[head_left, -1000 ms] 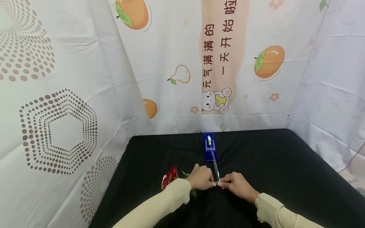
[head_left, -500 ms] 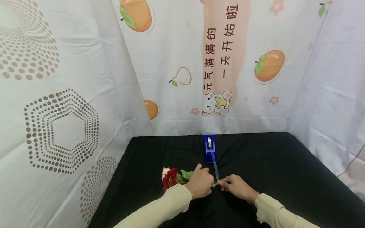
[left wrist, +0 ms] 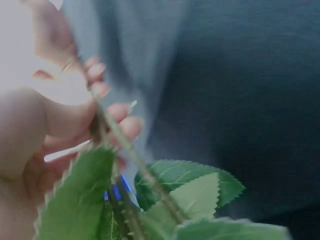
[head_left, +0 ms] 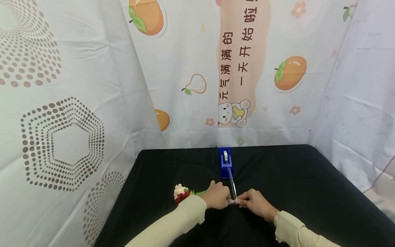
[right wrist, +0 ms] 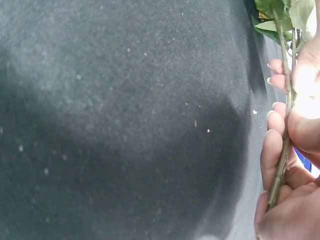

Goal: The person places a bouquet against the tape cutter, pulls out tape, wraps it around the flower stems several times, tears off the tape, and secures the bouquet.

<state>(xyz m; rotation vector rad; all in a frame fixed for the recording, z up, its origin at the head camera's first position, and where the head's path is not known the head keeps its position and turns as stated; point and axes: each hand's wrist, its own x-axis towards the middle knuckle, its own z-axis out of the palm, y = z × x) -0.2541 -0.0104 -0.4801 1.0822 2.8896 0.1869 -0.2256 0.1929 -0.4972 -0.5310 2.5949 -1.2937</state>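
My left hand (head_left: 217,196) grips the stems of a few flowers below their leaves; a cream bloom (head_left: 180,189) and a red bloom (head_left: 181,197) show past its left side. In the left wrist view the stems (left wrist: 145,172) pass between thumb and fingers, amid toothed green leaves (left wrist: 77,197). My right hand (head_left: 256,204) pinches the stems lower down, near their ends, with its fingers curled along a stem (right wrist: 281,170) in the right wrist view. A strip of clear tape (head_left: 232,183) runs taut from a blue tape dispenser (head_left: 226,173) to the stems at my right fingertips.
The dispenser stands near the far edge of a table under a black cloth (head_left: 277,175). A white curtain with printed fruit (head_left: 191,109) hangs behind it, and white sheets (head_left: 123,103) close off both sides.
The bunch has rolled in my hands: the cream bloom now shows above the red one, where the red was uppermost before. Both hands stay near the tape's end. The head view has shifted slightly.
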